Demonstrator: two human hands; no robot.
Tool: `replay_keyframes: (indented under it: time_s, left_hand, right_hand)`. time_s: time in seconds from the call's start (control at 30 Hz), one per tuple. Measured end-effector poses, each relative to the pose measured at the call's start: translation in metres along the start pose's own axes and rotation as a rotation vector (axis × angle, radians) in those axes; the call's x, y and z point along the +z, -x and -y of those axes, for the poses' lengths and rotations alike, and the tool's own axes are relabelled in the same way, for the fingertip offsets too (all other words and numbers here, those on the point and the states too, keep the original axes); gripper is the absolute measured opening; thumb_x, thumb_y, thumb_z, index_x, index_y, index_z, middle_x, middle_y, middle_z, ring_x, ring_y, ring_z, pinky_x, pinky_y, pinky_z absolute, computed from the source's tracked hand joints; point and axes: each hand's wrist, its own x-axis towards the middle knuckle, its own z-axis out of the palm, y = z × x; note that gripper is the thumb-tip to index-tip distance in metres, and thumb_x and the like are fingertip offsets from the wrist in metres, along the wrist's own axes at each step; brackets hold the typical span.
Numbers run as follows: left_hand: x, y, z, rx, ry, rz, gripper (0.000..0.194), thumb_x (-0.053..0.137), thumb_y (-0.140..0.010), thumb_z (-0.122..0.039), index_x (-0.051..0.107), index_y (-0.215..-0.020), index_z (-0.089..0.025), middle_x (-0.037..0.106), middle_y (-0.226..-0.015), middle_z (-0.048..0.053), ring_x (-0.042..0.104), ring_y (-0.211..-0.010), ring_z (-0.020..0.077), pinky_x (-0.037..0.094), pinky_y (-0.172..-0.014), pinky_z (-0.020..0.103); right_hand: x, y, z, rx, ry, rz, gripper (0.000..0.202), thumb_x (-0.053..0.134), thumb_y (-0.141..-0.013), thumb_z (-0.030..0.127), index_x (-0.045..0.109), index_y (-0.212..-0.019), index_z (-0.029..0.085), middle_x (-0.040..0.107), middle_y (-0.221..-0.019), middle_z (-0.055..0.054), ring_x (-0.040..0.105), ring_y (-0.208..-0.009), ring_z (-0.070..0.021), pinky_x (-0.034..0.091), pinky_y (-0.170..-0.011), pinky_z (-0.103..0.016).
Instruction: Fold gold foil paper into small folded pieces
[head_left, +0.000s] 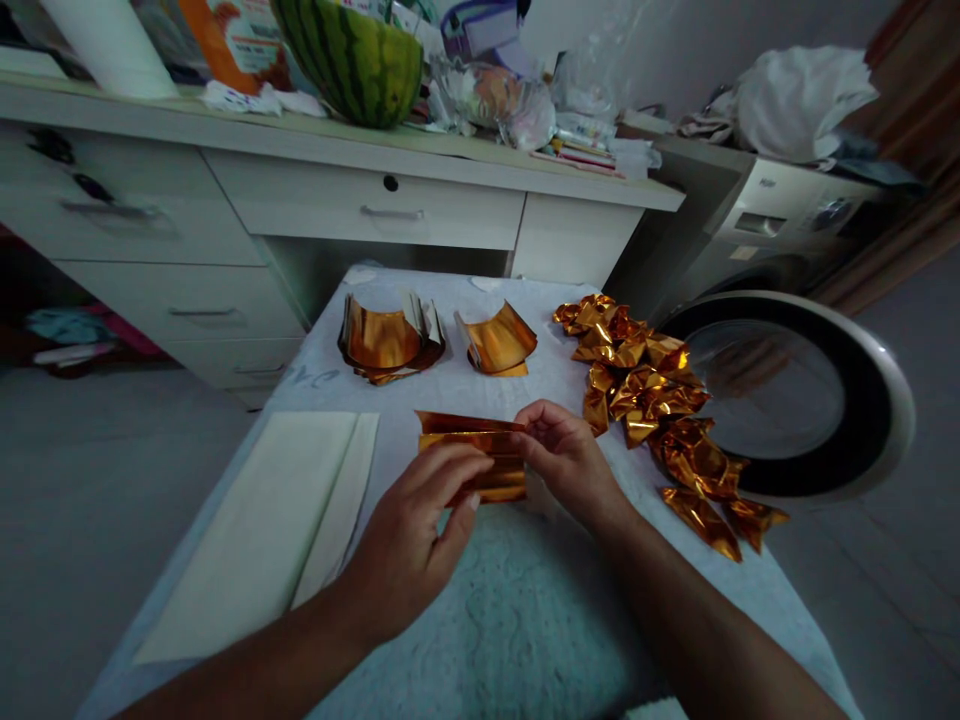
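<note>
A sheet of gold foil paper (472, 440) with lengthwise creases is between my two hands, above the cloth-covered table. My right hand (562, 455) pinches its right edge between thumb and fingers. Across the sheet's lower left part, my left hand (431, 525) has its fingers laid over the foil and its thumb at the near edge. Beyond them stand a thick stack of curved gold foil sheets (384, 338) and a smaller stack of gold foil sheets (501, 340). Several folded gold foil pieces (652, 385) lie piled to the right.
White paper sheets (262, 500) lie on the table (517, 620) at the left. A white drawer cabinet (360, 210) runs behind, with half a watermelon (352, 65) on top. An open washing machine door (795, 390) reaches close to the table's right edge.
</note>
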Motion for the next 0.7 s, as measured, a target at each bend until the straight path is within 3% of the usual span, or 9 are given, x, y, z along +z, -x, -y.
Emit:
replay_keyframes:
  time_s: [0.1, 0.27, 0.43, 0.57, 0.63, 0.7]
  left_hand:
    - [0.002, -0.002, -0.001, -0.093, 0.062, -0.005, 0.034, 0.055, -0.092, -0.022, 0.056, -0.126, -0.027, 0.060, -0.125, 0.006, 0.058, -0.114, 0.0217, 0.048, -0.097, 0.036]
    - [0.001, -0.007, -0.001, -0.251, 0.293, -0.030, 0.028, 0.064, -0.088, -0.030, 0.061, -0.116, -0.026, 0.063, -0.120, 0.005, 0.061, -0.112, 0.0223, 0.048, -0.097, 0.037]
    - [0.001, -0.012, 0.002, -0.397, 0.514, -0.071, 0.030, 0.069, -0.085, -0.034, 0.063, -0.111, -0.022, 0.071, -0.101, 0.003, 0.068, -0.097, 0.0211, 0.052, -0.089, 0.034]
    - [0.001, -0.015, 0.008, -0.442, 0.574, -0.159, 0.021, 0.065, -0.087, -0.036, 0.067, -0.102, -0.020, 0.073, -0.095, 0.002, 0.068, -0.091, 0.0189, 0.052, -0.087, 0.032]
    - [0.000, -0.015, 0.012, -0.471, 0.591, -0.215, 0.022, 0.065, -0.087, -0.036, 0.067, -0.103, -0.021, 0.073, -0.095, 0.001, 0.067, -0.089, 0.0174, 0.052, -0.086, 0.030]
    - [-0.001, -0.015, 0.015, -0.517, 0.586, -0.234, 0.023, 0.065, -0.087, -0.037, 0.067, -0.102, -0.021, 0.073, -0.092, 0.000, 0.067, -0.083, 0.0163, 0.052, -0.079, 0.028]
  right_hand:
    - [0.006, 0.005, 0.007, -0.068, 0.083, 0.064, 0.017, 0.070, -0.084, 0.037, 0.064, -0.084, 0.021, 0.060, -0.074, 0.000, 0.053, -0.069, -0.0137, 0.043, -0.066, -0.028]
    - [0.012, 0.009, 0.009, -0.259, 0.234, 0.098, 0.006, 0.067, -0.086, 0.027, 0.067, -0.090, 0.022, 0.060, -0.083, -0.002, 0.056, -0.080, -0.0166, 0.045, -0.073, -0.031]
    - [0.017, 0.011, 0.006, -0.370, 0.344, 0.149, 0.022, 0.063, -0.088, 0.022, 0.067, -0.109, 0.025, 0.060, -0.092, -0.004, 0.057, -0.087, -0.0182, 0.047, -0.075, -0.032]
    - [0.019, 0.012, 0.010, -0.454, 0.391, 0.212, 0.028, 0.057, -0.088, 0.016, 0.065, -0.114, 0.022, 0.061, -0.097, -0.006, 0.058, -0.091, -0.0189, 0.048, -0.079, -0.034]
    - [0.018, 0.013, 0.013, -0.480, 0.410, 0.197, 0.024, 0.056, -0.088, 0.014, 0.065, -0.109, 0.020, 0.062, -0.095, -0.005, 0.058, -0.088, -0.0179, 0.048, -0.076, -0.032]
    - [0.014, 0.013, 0.015, -0.483, 0.444, 0.083, 0.014, 0.055, -0.088, 0.014, 0.064, -0.096, 0.020, 0.059, -0.085, -0.003, 0.056, -0.078, -0.0152, 0.045, -0.069, -0.028]
